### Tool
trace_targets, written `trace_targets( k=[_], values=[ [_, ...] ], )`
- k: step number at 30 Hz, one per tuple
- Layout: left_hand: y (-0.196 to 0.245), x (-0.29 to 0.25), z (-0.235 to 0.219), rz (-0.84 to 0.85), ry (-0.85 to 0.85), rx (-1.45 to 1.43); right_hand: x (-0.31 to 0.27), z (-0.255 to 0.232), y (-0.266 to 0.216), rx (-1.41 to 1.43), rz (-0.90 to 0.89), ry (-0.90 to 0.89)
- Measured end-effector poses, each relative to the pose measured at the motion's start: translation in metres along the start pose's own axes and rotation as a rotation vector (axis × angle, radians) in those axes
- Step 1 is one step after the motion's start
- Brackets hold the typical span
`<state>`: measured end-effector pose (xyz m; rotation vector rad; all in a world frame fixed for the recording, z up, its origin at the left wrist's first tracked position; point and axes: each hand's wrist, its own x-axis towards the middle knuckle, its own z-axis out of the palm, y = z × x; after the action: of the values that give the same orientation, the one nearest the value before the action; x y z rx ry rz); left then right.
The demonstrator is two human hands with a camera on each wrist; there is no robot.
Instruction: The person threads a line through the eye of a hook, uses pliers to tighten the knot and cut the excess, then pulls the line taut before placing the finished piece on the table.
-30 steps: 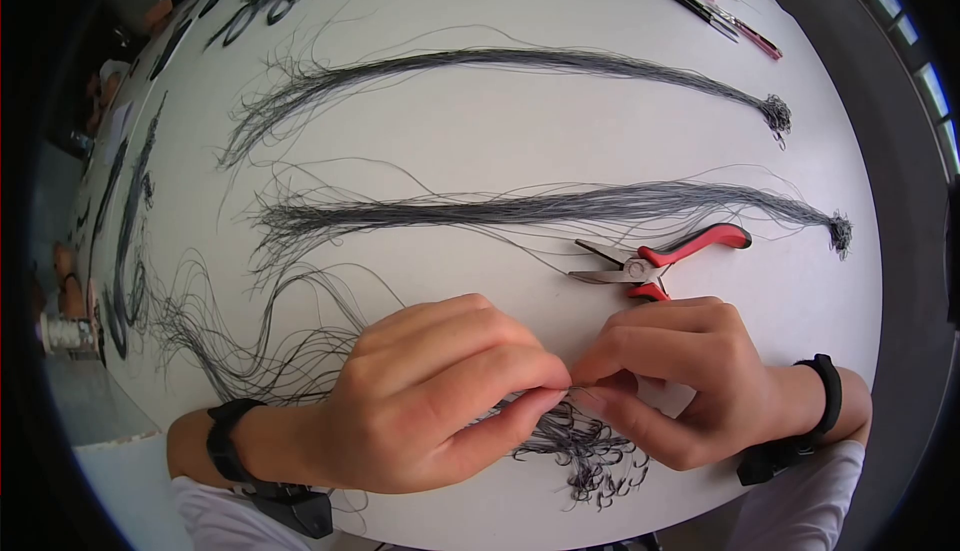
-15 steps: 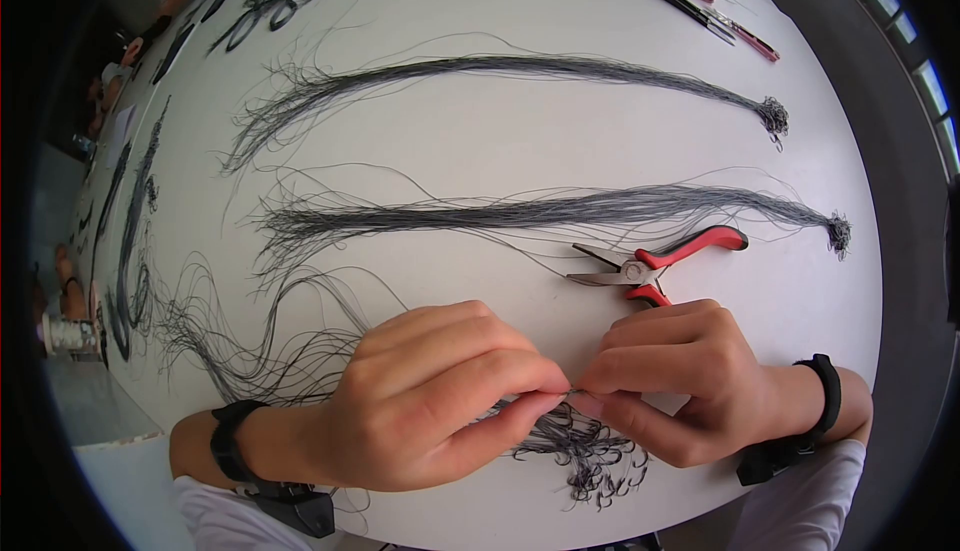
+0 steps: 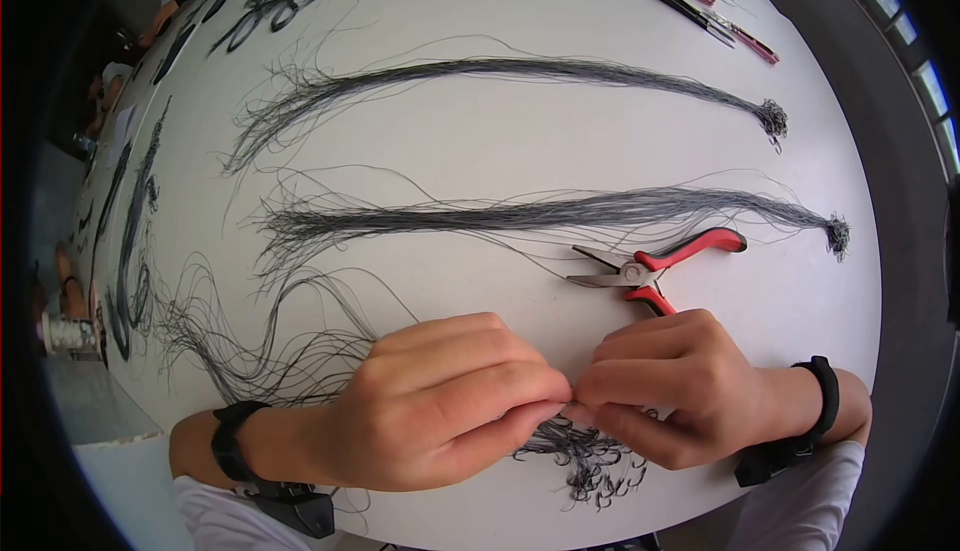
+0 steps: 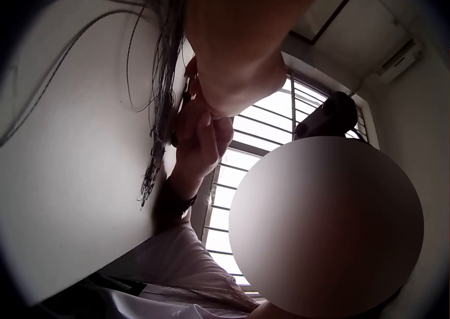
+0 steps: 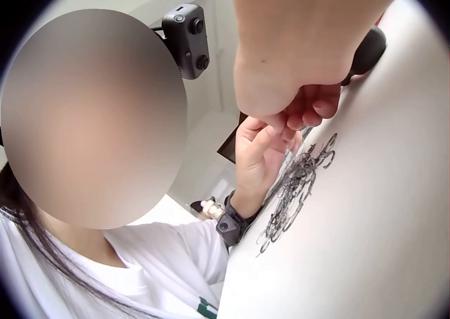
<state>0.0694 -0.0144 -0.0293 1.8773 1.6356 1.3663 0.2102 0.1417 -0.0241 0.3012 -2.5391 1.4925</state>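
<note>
My left hand (image 3: 450, 406) and right hand (image 3: 680, 386) meet fingertip to fingertip low over the table in the head view. Thumb and index finger of each pinch a thin dark fishing line; their fingertips cover nearly all of it. Just beneath them lies a bundle of fishhooks (image 3: 600, 471), with curved bends fanned toward the front edge. Its dark lines (image 3: 290, 356) trail out leftward from under my left hand. In the right wrist view the hook bundle (image 5: 292, 192) lies on the table beside the joined fingertips.
Red-handled pliers (image 3: 650, 271) lie with jaws apart just beyond my right hand. Two long bundles of hooked line, one nearer (image 3: 500, 213) and one farther (image 3: 480, 66), stretch across the white table (image 3: 450, 131). More cutters (image 3: 690, 11) lie at the far right, and a spool (image 3: 70, 334) stands at left.
My right hand's fingers have closed in against the left fingertips, covering the thin line that showed between them. The right knuckles have dropped slightly, baring more of the pliers' lower handle.
</note>
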Motion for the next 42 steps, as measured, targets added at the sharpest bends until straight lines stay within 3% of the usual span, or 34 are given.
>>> trace_targets(
  k=[16,21,25,30,42],
  values=[
    [0.002,-0.002,-0.003,-0.044,-0.032,-0.005,0.001,-0.002,0.000,0.017,-0.001,0.006],
    [0.005,-0.001,-0.007,-0.191,-0.037,-0.130,0.001,-0.007,-0.002,-0.095,-0.047,0.037],
    [0.005,0.000,-0.007,-0.128,-0.040,-0.081,0.001,-0.005,-0.001,-0.113,-0.062,0.055],
    [0.010,-0.001,-0.011,-0.267,-0.043,-0.102,0.002,-0.003,0.000,-0.122,-0.068,0.098],
    [0.011,0.000,-0.009,-0.245,-0.083,-0.185,0.000,0.001,0.002,-0.235,-0.131,0.094]
  ],
)
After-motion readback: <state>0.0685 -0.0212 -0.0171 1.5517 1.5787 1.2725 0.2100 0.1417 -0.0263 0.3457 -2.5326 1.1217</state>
